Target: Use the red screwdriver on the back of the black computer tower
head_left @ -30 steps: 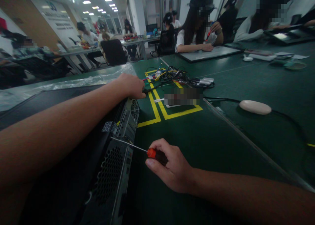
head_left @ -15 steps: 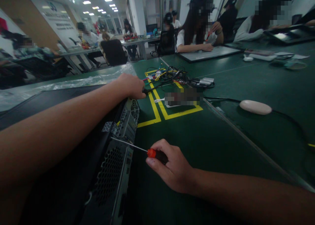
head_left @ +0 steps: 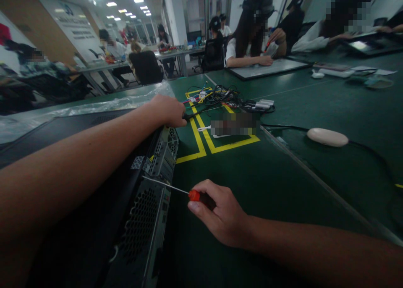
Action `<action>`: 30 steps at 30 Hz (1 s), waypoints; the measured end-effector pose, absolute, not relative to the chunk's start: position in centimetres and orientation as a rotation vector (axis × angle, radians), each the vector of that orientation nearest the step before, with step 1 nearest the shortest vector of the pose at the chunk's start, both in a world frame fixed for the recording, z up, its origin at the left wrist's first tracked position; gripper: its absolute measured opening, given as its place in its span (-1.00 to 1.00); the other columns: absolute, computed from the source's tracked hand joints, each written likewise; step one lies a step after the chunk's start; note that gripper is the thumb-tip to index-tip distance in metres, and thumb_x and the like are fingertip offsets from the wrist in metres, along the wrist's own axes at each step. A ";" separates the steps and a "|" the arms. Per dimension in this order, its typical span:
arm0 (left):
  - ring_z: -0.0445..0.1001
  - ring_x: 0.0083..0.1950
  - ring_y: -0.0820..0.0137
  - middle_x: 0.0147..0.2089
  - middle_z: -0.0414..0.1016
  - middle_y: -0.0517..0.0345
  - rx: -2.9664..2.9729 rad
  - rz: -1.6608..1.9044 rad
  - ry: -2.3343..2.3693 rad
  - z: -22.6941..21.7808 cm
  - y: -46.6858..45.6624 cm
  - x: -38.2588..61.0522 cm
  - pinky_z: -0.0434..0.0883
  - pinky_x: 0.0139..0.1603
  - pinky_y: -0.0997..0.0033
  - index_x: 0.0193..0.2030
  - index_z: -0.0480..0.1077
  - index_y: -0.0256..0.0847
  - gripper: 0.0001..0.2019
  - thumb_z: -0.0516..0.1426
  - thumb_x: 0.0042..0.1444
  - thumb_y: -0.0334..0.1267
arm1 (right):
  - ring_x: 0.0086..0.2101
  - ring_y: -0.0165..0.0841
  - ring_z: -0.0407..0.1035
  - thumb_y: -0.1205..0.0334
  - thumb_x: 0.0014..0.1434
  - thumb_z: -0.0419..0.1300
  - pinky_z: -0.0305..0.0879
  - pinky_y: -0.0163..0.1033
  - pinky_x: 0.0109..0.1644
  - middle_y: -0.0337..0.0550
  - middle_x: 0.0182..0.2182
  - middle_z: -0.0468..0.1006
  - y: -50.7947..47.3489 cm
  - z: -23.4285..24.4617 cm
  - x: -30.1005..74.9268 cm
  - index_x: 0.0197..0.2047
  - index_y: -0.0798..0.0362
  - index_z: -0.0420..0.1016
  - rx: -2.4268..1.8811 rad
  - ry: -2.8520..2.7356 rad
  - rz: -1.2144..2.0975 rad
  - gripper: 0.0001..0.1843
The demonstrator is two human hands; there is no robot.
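Screwdriver (head_left: 194,195): lay just below the frame's centre, its thin shaft slanting up-left to the edge of the computer case (head_left: 110,214); it looked light and stiff, and the thick handle seemed the place to take hold.
Right grip (head_left: 222,214): closed around that handle, thumb and fingers just behind the red collar.
Computer case: filled the lower left, rear panel facing right; it looked rigid and heavy, likely smooth on top, best held by its edges.
Left grip (head_left: 168,110): fingers folded at the case's far rear corner, beside a black cable end (head_left: 187,116); whether they grasped it could not be told.
Bench (head_left: 283,187): carried a tangle of cables (head_left: 225,95) above centre.
Change: against half a second earlier, the right grip sat slightly farther right, while the shaft's tip met the same spot; at upper right, a co-worker's pale sleeve (head_left: 310,42) had shifted left.
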State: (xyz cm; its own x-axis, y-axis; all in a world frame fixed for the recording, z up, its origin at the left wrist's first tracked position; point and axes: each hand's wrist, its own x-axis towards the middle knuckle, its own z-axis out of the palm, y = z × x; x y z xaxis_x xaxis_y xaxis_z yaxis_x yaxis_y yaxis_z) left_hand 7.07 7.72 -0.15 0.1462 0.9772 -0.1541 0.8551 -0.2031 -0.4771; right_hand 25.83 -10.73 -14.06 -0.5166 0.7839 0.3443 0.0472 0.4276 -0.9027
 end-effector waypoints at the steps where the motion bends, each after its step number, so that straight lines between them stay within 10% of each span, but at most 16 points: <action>1: 0.52 0.25 -0.11 0.23 0.62 -0.12 -2.154 0.622 -1.783 -0.2 7.7 7.1 0.41 0.20 -0.06 0.34 0.54 0.00 -0.40 0.12 0.23 0.14 | -0.48 -0.43 0.25 0.17 0.38 0.24 0.18 -0.28 -0.37 -0.34 -0.45 0.38 -10.7 -14.0 25.8 -0.18 0.02 0.45 -0.706 -1.880 1.141 -0.88; 30: 0.52 0.25 -0.09 0.24 0.62 -0.13 -2.149 0.643 -1.780 -0.2 7.9 7.0 0.42 0.20 -0.04 0.33 0.54 0.00 -0.38 0.10 0.24 0.19 | -0.45 -0.41 0.32 0.17 0.33 0.27 0.20 -0.26 -0.35 -0.32 -0.39 0.46 -10.7 -14.3 25.8 -0.11 -0.01 0.36 -0.754 -1.910 1.113 -0.83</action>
